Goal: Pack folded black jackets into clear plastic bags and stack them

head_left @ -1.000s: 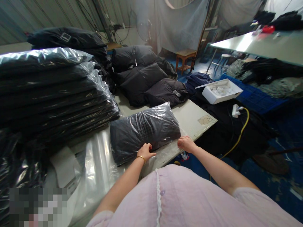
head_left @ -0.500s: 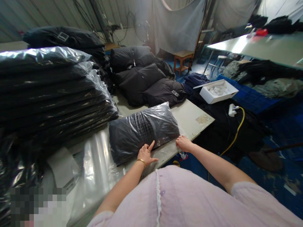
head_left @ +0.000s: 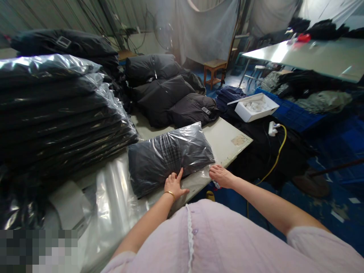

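Note:
A folded dark garment in a clear plastic bag (head_left: 170,151) lies slantwise on the pale table (head_left: 227,136) in front of me. My left hand (head_left: 174,185) rests against the bag's near edge, its fingers spread and the thumb stretched to the right. At the bag's near right corner my right hand (head_left: 220,175) is closed on the loose edge of the plastic. Left of the bag, clear plastic bags (head_left: 113,193) lie flat on the table, partly beneath the packed one.
A tall stack of bagged dark garments (head_left: 62,110) stands at the left. Dark folded jackets (head_left: 167,91) are piled behind the bag. To the right are a white box (head_left: 256,108), a power strip (head_left: 273,129) with a yellow cable, and a blue crate (head_left: 298,113).
My right hand has moved slightly down and left along the bag's corner. The left hand stays nearly in place at the near edge. The view has shifted a little.

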The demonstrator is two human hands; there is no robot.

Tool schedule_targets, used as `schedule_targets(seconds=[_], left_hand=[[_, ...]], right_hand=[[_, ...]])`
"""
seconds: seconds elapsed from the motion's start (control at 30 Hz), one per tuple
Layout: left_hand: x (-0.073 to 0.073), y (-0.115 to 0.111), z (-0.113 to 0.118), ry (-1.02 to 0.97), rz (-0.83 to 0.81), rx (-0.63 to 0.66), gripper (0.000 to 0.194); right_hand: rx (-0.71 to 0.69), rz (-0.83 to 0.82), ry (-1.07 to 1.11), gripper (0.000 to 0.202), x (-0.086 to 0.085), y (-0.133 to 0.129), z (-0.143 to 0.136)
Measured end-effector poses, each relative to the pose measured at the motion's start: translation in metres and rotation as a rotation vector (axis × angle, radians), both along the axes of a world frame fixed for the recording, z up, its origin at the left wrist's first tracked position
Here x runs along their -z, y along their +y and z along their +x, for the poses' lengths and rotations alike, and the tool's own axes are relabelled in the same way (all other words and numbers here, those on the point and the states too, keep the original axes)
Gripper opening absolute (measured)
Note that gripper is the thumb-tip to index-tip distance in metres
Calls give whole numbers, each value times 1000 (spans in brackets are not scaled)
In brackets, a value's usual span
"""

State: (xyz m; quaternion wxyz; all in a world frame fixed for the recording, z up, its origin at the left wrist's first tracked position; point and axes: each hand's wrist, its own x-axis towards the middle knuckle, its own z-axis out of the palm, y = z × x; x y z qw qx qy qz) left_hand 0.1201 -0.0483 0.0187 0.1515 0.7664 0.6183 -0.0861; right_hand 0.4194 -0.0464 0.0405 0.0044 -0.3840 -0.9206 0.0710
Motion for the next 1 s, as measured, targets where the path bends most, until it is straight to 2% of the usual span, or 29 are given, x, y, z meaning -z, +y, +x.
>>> schedule_targets(seconds=[0.13, 0.2, 0.3, 0.33, 0.37, 0.5, 0.6, 0.67, 0.77, 0.87, 1.0], left_hand=[[3, -2, 0, 4, 14, 12, 117], [4, -3, -1, 11, 23, 16, 116], [5, -3, -1, 20, 36, 20, 115], [5, -3, 0, 22, 39, 24, 115], [5, -3, 0, 25, 43, 26, 115], [6, -4, 0, 31, 49, 19, 116], [6, -5, 0, 22, 63, 17, 115], [6, -5, 0, 16, 63, 14, 114], [5, -4, 1, 14, 44, 0, 113], [3, -4, 1, 17, 28, -10, 113], [2, -4, 2, 17, 26, -13, 114]], right_hand=[[171, -243, 10, 14, -9, -16, 1], [273, -502, 27, 15, -8, -27, 3], [364, -1033, 53, 17, 3, -50, 12], [403, -1143, 35, 18, 9, -57, 17], [458, -1170, -6, 18, 15, -64, 24], [636, -773, -179, 15, 31, -68, 54], [690, -535, -167, 20, 31, -47, 70], [706, -282, -108, 27, 29, -28, 75], [580, 53, 29, 26, 31, -3, 75], [387, 131, 115, 33, 39, 15, 77], [287, 171, 142, 43, 54, 32, 81]])
